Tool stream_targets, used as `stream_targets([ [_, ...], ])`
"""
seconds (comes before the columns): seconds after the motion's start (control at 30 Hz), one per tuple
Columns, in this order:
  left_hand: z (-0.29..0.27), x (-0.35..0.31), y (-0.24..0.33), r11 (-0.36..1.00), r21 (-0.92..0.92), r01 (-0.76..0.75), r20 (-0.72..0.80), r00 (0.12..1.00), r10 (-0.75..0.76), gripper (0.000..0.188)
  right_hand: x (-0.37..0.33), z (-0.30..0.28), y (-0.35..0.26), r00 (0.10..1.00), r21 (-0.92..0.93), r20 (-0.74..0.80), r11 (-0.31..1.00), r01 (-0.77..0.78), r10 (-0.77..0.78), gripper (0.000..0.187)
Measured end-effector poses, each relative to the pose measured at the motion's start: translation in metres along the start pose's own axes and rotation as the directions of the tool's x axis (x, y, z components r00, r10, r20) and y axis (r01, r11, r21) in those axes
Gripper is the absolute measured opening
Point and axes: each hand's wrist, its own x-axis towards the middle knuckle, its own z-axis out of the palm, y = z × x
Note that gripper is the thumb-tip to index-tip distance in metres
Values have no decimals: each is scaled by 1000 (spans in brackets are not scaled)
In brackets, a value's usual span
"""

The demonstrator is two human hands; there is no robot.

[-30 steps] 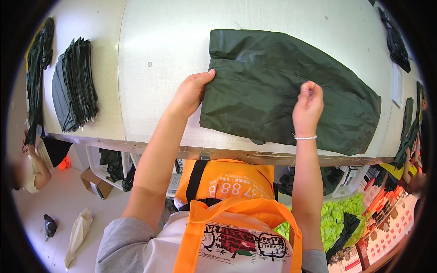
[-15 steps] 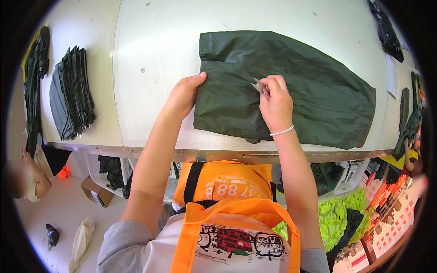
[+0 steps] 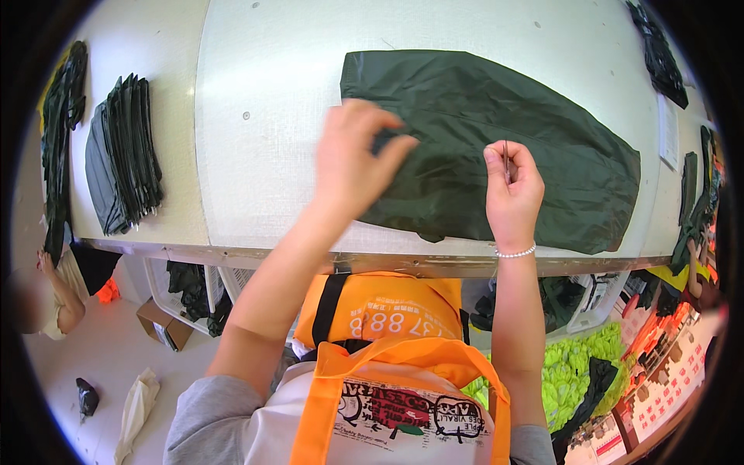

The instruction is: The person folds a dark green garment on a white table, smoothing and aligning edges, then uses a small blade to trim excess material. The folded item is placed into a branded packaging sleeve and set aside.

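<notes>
Blurred left hand (image 3: pixel 355 159) under bright light

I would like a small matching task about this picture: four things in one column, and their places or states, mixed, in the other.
1. Left hand
2. Large green cloth
3. Cardboard box
4. Right hand

A. On the floor
B. Open and blurred
C. Holds a thin metal tool
D. Lies on the table

Pairs: 1-B, 2-D, 3-A, 4-C
</notes>
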Motion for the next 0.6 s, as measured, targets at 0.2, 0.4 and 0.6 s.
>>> stream_targets([
  [0.2,34,15,7,1000,-10,-14,142,990,15,8,19,17,-26,996,85,43,993,78,-82,12],
  [0.4,23,29,-7,972,-124,199,143,973,-181,8,1,9,5,967,-303,182,926,226,-176,21],
  [0.6,21,27,-9,966,-136,218,137,970,-200,9,0,25,6,927,-392,290,855,341,-237,17],
])
